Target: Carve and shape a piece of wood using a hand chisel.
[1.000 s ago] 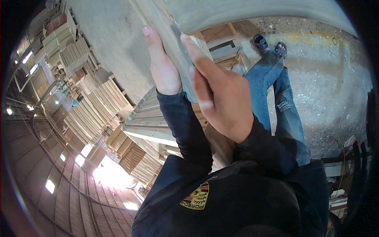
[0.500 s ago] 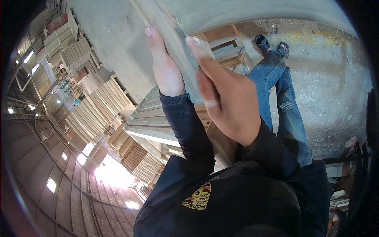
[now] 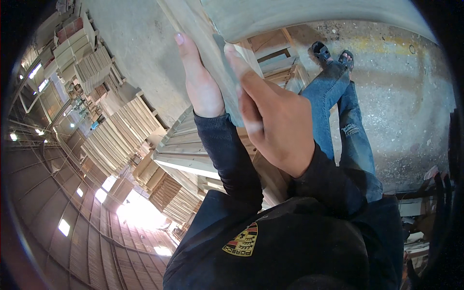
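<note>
Fingers (image 3: 240,65) of the right hand lie against the pale board (image 3: 211,60) at the upper middle of the frame, the foremost one stretched forward and the one below it bent; whether they are clamped on anything, I cannot tell. The left hand's own fingers are out of sight, so their state cannot be told either; only its thumb (image 3: 186,50) shows, straight along the board's left edge.

At the left of the frame, wood pieces (image 3: 123,135) stand packed in rows, perhaps to save floor space. Right of them, the left hand (image 3: 206,94) seems placed to steady the board, with its hidden part probably supporting the underside. Further right, the right hand (image 3: 285,123) is set at the opposite edge, its straight finger likely giving control along that side. A large pale panel (image 3: 299,14) spans the upper right, near that fingertip, above legs in jeans (image 3: 321,106).

The board looks long and narrow, grey-green and matt, with a straight left edge. On its right side, just beyond the fingertip, sits a darker grey patch (image 3: 218,41), too unclear to identify.
</note>
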The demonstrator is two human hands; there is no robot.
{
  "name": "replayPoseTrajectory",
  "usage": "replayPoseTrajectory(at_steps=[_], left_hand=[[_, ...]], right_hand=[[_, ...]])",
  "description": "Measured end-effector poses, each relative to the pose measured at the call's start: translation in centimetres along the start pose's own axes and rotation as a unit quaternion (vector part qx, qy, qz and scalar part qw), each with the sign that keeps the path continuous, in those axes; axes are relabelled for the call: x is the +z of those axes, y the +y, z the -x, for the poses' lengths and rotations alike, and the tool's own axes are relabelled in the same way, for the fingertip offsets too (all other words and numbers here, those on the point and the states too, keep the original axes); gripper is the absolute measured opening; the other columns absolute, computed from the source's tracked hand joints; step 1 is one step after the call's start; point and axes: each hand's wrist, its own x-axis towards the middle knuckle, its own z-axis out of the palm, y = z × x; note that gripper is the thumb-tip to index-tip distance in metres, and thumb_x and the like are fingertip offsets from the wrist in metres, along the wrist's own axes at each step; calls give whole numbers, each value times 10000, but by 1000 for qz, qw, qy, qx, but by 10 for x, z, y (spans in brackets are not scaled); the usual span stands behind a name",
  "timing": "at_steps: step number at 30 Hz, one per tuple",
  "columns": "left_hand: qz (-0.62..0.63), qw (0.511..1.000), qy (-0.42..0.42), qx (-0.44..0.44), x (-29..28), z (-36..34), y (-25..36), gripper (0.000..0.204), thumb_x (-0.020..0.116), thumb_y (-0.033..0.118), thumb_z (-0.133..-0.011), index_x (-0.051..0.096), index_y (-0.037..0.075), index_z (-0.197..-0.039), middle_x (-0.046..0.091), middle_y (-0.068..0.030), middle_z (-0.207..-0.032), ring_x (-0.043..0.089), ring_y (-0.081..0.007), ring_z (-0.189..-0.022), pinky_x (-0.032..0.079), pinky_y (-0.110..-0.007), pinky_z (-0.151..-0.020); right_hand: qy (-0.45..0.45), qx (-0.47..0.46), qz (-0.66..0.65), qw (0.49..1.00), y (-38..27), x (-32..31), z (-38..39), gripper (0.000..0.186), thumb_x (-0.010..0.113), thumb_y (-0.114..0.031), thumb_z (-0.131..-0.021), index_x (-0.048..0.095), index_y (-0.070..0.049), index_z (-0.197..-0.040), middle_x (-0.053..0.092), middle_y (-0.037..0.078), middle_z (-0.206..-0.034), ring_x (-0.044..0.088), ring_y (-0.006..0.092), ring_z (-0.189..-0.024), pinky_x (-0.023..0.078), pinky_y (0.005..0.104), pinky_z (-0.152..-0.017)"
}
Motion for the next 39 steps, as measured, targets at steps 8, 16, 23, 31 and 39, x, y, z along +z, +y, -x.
replayPoseTrajectory(at_steps=[8,16,23,31,39], left_hand=[[31,999,6,-25,2,-1,1,694,296,616,-1042,524,22,-1317,615,-92,-1137,597,-166,-1008,491,-300,-885],[-17,1000,6,-4,-2,0,-1,702,301,627,-1037,550,13,-1271,613,-94,-1106,585,-169,-988,475,-304,-892],[-1,999,36,8,5,1,0,750,297,655,-1025,541,7,-1312,615,-94,-1121,584,-174,-1017,466,-293,-907],[-7,999,9,-36,-1,3,1,765,294,676,-1014,543,21,-1319,625,-95,-1127,590,-176,-1015,468,-290,-908],[27,999,29,-5,4,2,-2,740,278,633,-1036,530,3,-1333,626,-103,-1159,596,-189,-1037,461,-302,-944]], right_hand=[[-8,-13,58,998,0,-4,-6,532,601,-42,-899,537,-129,-1420,630,145,-738,628,321,-588,494,386,-549],[8,-14,4,1000,6,3,1,505,586,-58,-934,530,-133,-1431,676,194,-833,673,354,-664,526,387,-590],[7,-7,-1,1000,3,5,0,474,589,-66,-936,550,-129,-1404,656,182,-787,654,362,-636,519,389,-577],[9,-3,-17,1000,2,6,-5,508,587,-62,-926,529,-136,-1425,625,172,-725,622,347,-596,482,402,-548],[15,-22,28,999,-2,1,-5,472,568,-59,-951,532,-109,-1420,637,179,-733,638,340,-609,494,384,-569]])
